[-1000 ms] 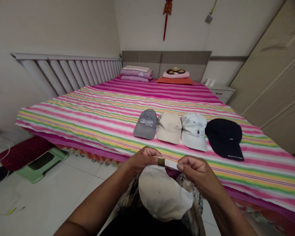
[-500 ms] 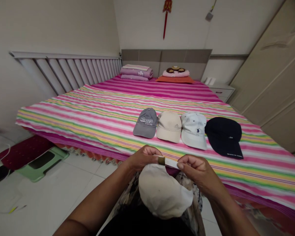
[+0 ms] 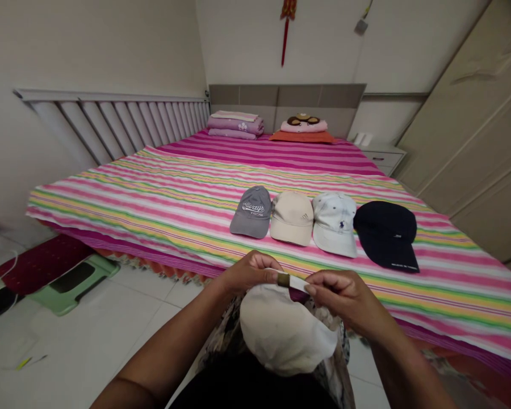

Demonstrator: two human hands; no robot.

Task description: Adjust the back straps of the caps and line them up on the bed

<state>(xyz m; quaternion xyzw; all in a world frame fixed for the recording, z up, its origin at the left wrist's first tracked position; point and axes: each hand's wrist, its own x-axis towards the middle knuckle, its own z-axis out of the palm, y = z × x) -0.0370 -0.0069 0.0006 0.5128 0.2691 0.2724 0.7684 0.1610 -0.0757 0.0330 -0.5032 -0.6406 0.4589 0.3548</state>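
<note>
A cream baseball cap (image 3: 281, 332) hangs over my lap, its back strap toward the bed. My left hand (image 3: 253, 270) is closed on the cap's edge beside a brass-coloured buckle (image 3: 283, 279). Between finger and thumb, my right hand (image 3: 334, 289) pinches the white strap (image 3: 298, 283) that runs through the buckle. Just beyond my hands, in a row on the bed, lie a grey cap (image 3: 252, 213) with white lettering, a beige cap (image 3: 292, 218), a pale blue cap (image 3: 334, 224) and a black cap (image 3: 386, 234). The cream cap's brim is hidden from view.
The bed's striped sheet (image 3: 153, 199) spreads ahead. Folded purple bedding (image 3: 235, 125) and a pink-and-orange pile (image 3: 303, 130) sit by the headboard (image 3: 247, 94). A radiator (image 3: 123, 116) lines the left wall. A green stool (image 3: 76, 287) stands on the floor at left.
The strap and buckle have shifted slightly to the right, with less white strap showing between my hands. Both hands keep their grip, and the caps on the bed stay in place.
</note>
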